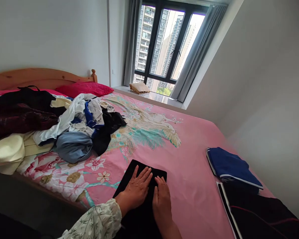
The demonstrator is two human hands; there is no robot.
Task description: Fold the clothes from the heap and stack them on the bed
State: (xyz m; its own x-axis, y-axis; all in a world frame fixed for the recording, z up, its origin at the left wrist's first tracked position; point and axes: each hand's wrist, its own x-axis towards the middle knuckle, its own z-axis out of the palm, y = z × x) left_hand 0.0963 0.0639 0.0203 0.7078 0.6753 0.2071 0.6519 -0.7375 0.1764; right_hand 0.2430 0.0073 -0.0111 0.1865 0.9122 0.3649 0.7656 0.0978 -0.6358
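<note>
A black folded garment (pixel 139 215) lies flat on the pink bedsheet (pixel 189 172) at the front of the bed. My left hand (pixel 137 189) rests palm down on its upper part, fingers stretched out and slightly spread. Beside it, my right hand (pixel 161 199) lies along the garment's right side, its fingers extended and touching the cloth. Neither hand grips anything. What kind of garment it is cannot be told, and its near end runs out of the picture.
A loose heap of clothes (pixel 74 116) covers the bed's left side. Folded blue clothes (pixel 231 166) and folded black clothes (pixel 264 212) lie at the right edge. Behind are a red pillow (pixel 84 88), a wooden headboard (pixel 40 76) and a beige folded item (pixel 139 87) on the windowsill.
</note>
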